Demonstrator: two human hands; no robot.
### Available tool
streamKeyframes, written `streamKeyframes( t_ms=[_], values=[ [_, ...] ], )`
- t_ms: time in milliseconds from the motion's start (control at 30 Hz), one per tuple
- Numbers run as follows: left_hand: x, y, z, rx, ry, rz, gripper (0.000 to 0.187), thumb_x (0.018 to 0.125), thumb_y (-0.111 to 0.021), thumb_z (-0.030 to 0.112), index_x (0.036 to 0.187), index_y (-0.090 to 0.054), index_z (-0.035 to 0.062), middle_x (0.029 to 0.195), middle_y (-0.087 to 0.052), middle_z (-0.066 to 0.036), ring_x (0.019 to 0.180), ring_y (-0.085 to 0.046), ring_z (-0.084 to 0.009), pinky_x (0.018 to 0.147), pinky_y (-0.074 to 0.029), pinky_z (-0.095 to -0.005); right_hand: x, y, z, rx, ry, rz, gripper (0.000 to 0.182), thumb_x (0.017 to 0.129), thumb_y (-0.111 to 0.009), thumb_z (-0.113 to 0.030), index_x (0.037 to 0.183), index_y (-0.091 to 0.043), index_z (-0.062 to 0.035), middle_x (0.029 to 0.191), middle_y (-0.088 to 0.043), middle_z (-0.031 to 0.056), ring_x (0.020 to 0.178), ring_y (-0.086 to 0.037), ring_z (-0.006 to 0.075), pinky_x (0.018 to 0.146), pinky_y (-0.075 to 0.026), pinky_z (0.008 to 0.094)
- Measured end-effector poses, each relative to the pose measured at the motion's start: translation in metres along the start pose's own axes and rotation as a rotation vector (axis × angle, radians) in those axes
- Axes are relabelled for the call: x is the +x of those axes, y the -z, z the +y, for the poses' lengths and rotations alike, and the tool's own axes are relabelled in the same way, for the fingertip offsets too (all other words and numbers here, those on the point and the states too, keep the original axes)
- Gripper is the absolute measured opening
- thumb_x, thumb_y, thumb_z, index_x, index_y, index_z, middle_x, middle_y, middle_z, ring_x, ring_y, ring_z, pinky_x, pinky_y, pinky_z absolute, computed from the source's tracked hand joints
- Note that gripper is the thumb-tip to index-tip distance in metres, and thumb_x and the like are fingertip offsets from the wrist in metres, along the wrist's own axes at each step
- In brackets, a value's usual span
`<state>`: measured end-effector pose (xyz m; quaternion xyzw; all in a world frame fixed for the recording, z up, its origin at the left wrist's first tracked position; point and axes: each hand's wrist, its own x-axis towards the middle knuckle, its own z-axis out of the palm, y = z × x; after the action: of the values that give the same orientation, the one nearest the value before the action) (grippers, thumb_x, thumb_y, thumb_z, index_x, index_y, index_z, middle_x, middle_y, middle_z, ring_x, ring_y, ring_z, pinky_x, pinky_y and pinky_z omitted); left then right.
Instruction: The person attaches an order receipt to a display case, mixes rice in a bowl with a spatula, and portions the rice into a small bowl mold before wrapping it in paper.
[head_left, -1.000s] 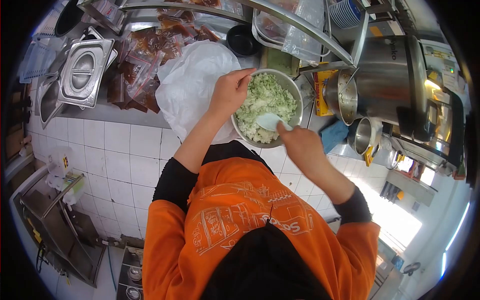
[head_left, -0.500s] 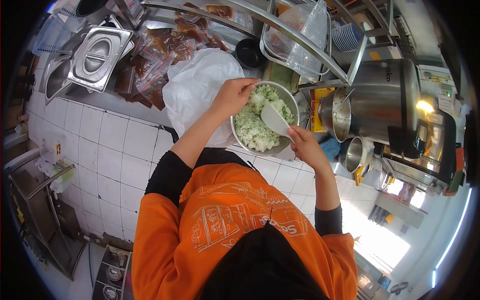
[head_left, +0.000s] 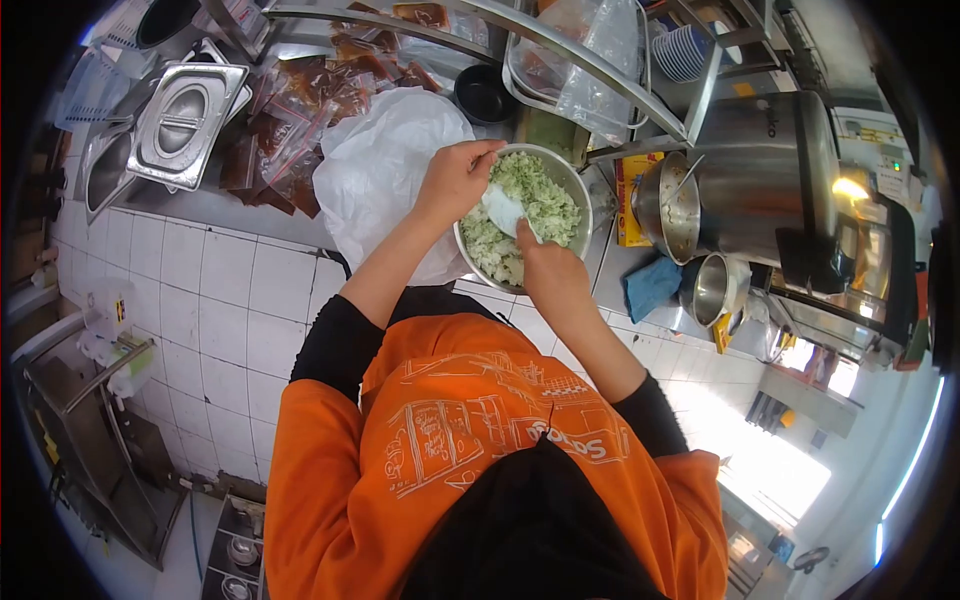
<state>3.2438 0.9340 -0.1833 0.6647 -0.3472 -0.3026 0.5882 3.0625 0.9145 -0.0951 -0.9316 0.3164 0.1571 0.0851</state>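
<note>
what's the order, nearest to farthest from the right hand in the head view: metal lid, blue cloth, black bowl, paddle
1. Paddle, in the right hand
2. Blue cloth, to its right
3. Black bowl, ahead and slightly left
4. Metal lid, far left

The left hand [head_left: 458,182] holds the far left rim of a metal bowl [head_left: 587,215], though exactly how its fingers meet the edge is hard to make out. The right hand [head_left: 552,272], at the bowl's near side, grips a pale paddle [head_left: 502,210], its blade over a grainy white-and-green mix [head_left: 548,198] inside. A crumpled white plastic bag [head_left: 370,165] lies just left of the bowl, with brown-filled packets [head_left: 285,125] farther left. A small black bowl [head_left: 484,95] sits on the far side; to the right are a yellow box [head_left: 629,200] and a blue cloth [head_left: 653,288].
</note>
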Motion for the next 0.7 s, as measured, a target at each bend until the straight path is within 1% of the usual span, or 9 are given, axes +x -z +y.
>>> streamKeyframes(
  t_ms=[100,200,300,400,433,500,600,667,700],
  values=[
    [-0.005,0.003,0.008,0.060,-0.045,0.034,0.023,0.088,-0.058,0.010,0.108,-0.070,0.0074,0.090,-0.069,-0.018,0.071,-0.066,-0.0270,0.067,-0.050,-0.0330,-0.022,0.010,-0.001,-0.064,0.062,-0.084,0.054,0.080,-0.052,-0.002,0.134,-0.047,-0.0047,0.073,-0.064,0.0212,0.065,-0.066,0.0365,0.059,-0.053,0.0461],
    [-0.004,0.004,0.002,0.068,-0.064,0.012,0.023,0.088,-0.058,0.010,0.108,-0.069,0.0069,0.092,-0.068,-0.018,0.075,-0.066,-0.0295,0.069,-0.050,-0.0347,-0.019,0.015,-0.007,-0.053,-0.014,-0.183,0.047,0.084,-0.052,-0.006,0.130,-0.046,-0.0027,0.079,-0.065,0.0204,0.076,-0.067,0.0364,0.065,-0.054,0.0459],
    [-0.002,0.004,-0.001,0.023,-0.068,-0.020,0.023,0.088,-0.057,0.010,0.107,-0.069,0.0067,0.093,-0.068,-0.018,0.077,-0.065,-0.0314,0.071,-0.050,-0.0364,0.013,0.006,-0.011,-0.081,0.016,-0.143,0.042,0.084,-0.051,-0.006,0.125,-0.050,-0.0014,0.079,-0.065,0.0205,0.078,-0.067,0.0359,0.066,-0.053,0.0459],
    [0.001,0.011,0.000,0.135,-0.132,-0.023,0.024,0.091,-0.059,0.012,0.112,-0.068,0.0046,0.097,-0.069,-0.016,0.079,-0.064,-0.0175,0.073,-0.049,-0.0284,0.028,0.005,0.003,-0.028,0.118,0.006,0.030,0.081,-0.050,-0.004,0.111,-0.054,-0.0034,0.072,-0.064,0.0251,0.073,-0.066,0.0408,0.063,-0.053,0.0480],
    [0.001,0.011,0.000,0.152,-0.142,-0.031,0.025,0.091,-0.059,0.013,0.113,-0.067,0.0044,0.096,-0.069,-0.014,0.077,-0.063,-0.0177,0.072,-0.049,-0.0288,0.028,0.008,0.010,0.014,0.093,-0.006,0.026,0.086,-0.049,-0.008,0.111,-0.058,-0.0059,0.078,-0.065,0.0254,0.075,-0.065,0.0418,0.066,-0.052,0.0496],
    [0.003,0.012,0.002,0.185,-0.161,-0.036,0.026,0.091,-0.060,0.015,0.114,-0.066,0.0039,0.092,-0.068,-0.012,0.074,-0.062,-0.0181,0.071,-0.048,-0.0296,0.025,0.017,0.032,0.133,0.094,0.007,0.024,0.090,-0.049,-0.014,0.111,-0.061,-0.0084,0.082,-0.065,0.0233,0.079,-0.065,0.0409,0.070,-0.051,0.0491],
    [-0.004,0.021,0.026,0.126,-0.058,0.014,0.032,0.090,-0.060,0.020,0.117,-0.062,0.0022,0.085,-0.064,-0.014,0.071,-0.060,-0.0277,0.071,-0.049,-0.0348,0.009,0.056,0.054,0.198,0.091,-0.042,0.025,0.095,-0.051,-0.025,0.110,-0.065,-0.0120,0.087,-0.067,0.0186,0.084,-0.063,0.0384,0.074,-0.049,0.0460],
    [-0.028,0.024,0.041,0.074,-0.021,0.139,0.035,0.092,-0.060,0.021,0.122,-0.058,0.0028,0.086,-0.061,-0.014,0.069,-0.058,-0.0270,0.071,-0.048,-0.0342,-0.013,0.089,0.057,0.206,0.055,-0.151,0.024,0.094,-0.051,-0.024,0.109,-0.066,-0.0124,0.088,-0.067,0.0164,0.085,-0.063,0.0366,0.075,-0.049,0.0430],
    [-0.043,0.022,0.045,0.050,0.000,0.194,0.037,0.092,-0.059,0.021,0.125,-0.055,0.0031,0.087,-0.059,-0.014,0.068,-0.057,-0.0267,0.071,-0.048,-0.0339,-0.026,0.096,0.059,0.176,0.088,-0.180,0.023,0.094,-0.052,-0.023,0.109,-0.066,-0.0123,0.086,-0.067,0.0166,0.083,-0.064,0.0364,0.074,-0.049,0.0435]
  ],
)
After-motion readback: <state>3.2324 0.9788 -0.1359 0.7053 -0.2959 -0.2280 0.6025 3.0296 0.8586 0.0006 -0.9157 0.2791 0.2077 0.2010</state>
